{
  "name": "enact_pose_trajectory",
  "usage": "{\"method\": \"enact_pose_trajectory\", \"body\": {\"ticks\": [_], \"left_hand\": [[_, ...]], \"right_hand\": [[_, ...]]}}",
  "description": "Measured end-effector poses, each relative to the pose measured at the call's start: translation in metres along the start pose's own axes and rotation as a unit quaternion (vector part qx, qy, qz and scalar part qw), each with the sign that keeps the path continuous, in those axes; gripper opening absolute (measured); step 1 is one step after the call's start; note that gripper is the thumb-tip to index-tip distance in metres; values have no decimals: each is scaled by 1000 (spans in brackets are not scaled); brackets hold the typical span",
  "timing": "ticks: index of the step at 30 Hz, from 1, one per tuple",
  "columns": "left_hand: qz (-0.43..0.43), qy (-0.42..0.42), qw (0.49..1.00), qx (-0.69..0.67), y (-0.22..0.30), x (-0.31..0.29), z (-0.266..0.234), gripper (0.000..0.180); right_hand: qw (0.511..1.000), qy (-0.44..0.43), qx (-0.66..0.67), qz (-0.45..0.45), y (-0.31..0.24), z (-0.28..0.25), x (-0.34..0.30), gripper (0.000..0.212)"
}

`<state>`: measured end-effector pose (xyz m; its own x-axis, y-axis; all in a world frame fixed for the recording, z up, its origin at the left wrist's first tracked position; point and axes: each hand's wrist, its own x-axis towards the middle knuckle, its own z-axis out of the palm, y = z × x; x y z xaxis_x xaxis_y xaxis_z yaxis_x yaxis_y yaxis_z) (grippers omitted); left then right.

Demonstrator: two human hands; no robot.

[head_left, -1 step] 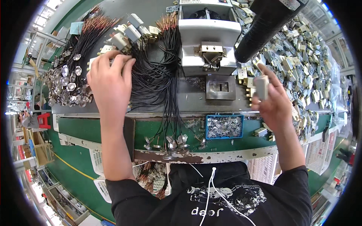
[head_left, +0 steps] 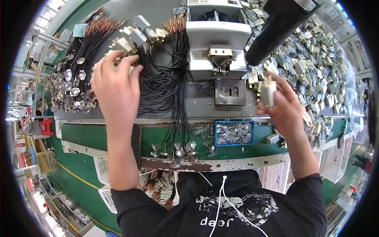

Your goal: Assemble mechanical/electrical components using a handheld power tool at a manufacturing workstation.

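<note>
My left hand [head_left: 116,85] is over the left side of the bench with its fingers bent. Whatever its fingertips hold is mostly hidden; something pale shows beside them. Just beyond lie several boxy white and grey plastic housings [head_left: 138,36] with brass-coloured terminals. To the right of that hand spread black wires [head_left: 158,81] in a bundle. My right hand [head_left: 288,106], right of the metal press, is closed on a single pale plastic housing [head_left: 269,94]. That housing is held upright between thumb and fingers, its terminal end pointing up.
A grey press [head_left: 219,39] stands at the back middle, a steel block [head_left: 230,92] before it. At the front edge sits a blue tray [head_left: 234,133] of small metal parts. Round metal discs [head_left: 71,87] are heaped left, housings [head_left: 316,71] right. A black pole [head_left: 278,31] slants over the bench.
My right hand has shifted slightly left, and the housing in it has turned so its terminal end shows. The left thumb has moved a little, parting from the fingers.
</note>
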<state>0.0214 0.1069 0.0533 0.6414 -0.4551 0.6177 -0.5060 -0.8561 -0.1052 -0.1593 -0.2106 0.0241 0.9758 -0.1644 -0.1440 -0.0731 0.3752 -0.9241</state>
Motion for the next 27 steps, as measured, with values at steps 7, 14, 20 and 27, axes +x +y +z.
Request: {"method": "enact_pose_trajectory", "body": {"ticks": [7, 14, 20, 27], "left_hand": [[166, -128, 966, -151, 63, -27, 29, 24], [168, -121, 969, -137, 74, -34, 53, 14], [170, -126, 948, -238, 67, -32, 40, 17], [154, -181, 920, -311, 63, -27, 30, 20]], "right_hand": [[818, -8, -496, -292, 30, 1, 12, 57], [675, -89, -635, -366, 39, 1, 38, 51], [718, -102, -609, -320, 28, -3, 32, 49], [737, -54, -595, -316, 38, 7, 37, 46]]}}
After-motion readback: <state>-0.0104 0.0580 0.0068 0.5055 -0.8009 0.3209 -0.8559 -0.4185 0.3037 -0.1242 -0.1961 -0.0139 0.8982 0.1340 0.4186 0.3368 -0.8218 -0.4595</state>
